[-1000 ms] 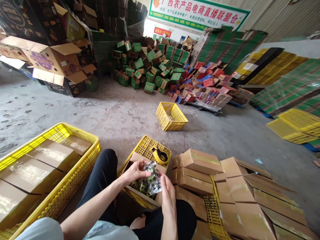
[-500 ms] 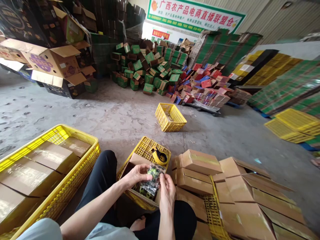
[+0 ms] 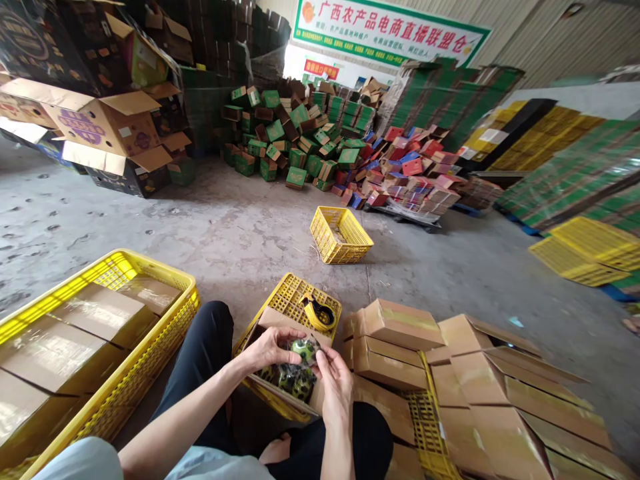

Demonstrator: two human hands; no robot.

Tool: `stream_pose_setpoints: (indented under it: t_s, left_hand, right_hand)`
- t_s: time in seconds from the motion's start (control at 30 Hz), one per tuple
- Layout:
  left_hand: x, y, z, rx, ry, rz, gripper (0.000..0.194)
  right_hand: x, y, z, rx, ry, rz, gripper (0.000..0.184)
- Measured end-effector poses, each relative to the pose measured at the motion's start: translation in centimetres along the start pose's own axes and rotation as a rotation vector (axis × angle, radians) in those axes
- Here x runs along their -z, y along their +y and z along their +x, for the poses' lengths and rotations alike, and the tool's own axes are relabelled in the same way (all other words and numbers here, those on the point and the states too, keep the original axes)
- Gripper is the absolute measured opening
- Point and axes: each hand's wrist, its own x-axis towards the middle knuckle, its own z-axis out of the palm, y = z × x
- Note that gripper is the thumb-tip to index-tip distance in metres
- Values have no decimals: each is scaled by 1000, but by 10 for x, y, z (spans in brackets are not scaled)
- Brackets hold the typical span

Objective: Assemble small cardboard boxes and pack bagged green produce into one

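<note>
My left hand (image 3: pixel 273 349) and my right hand (image 3: pixel 334 379) both grip a round green fruit (image 3: pixel 303 348) in a clear plastic bag with black marks. The left fingers curl over its left and top side; the right thumb and fingers pinch the right side. Just below is an open cardboard box (image 3: pixel 281 320), its far flap raised. Several similar dark-green wrapped fruits (image 3: pixel 296 385) lie inside, partly hidden by the hands. The box rests on a yellow plastic crate (image 3: pixel 289 292), with a yellow tape dispenser (image 3: pixel 319 313) lying behind it.
A large yellow crate (image 3: pixel 165 263) at left holds taped cartons (image 3: pixel 103 310). More brown cartons (image 3: pixel 400 323) are stacked at right. Ahead on the concrete floor stands a yellow basket (image 3: pixel 343 235). Piles of green boxes (image 3: pixel 297 177) and red boxes (image 3: pixel 413 167) lie farther back.
The plastic that hung loose between my hands is now gathered around the green fruit. My left fingers have curled further over it, and more wrapped fruits show in the box.
</note>
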Motion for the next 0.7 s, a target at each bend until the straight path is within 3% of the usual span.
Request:
stream_pose_setpoints:
  t_s: [0.13, 0.33, 0.4, 0.5, 0.7]
  left_hand:
    - [2, 1, -3, 49, 47, -54, 70]
    - [1, -5, -9, 297, 286, -216, 85]
    - [-2, -5, -10, 376, 228, -287, 84]
    - [-7, -2, -8, 341, 145, -417, 74]
    - [-6, 5, -4, 245, 171, -499, 65]
  right_hand:
    - [5, 0, -1, 59, 26, -33, 48]
    - [9, -9, -8, 276, 21, -163, 33]
    - [10, -8, -8, 337, -32, -176, 30]
    - [9, -2, -9, 405, -145, -188, 26]
    - [7, 8, -15, 398, -218, -234, 26]
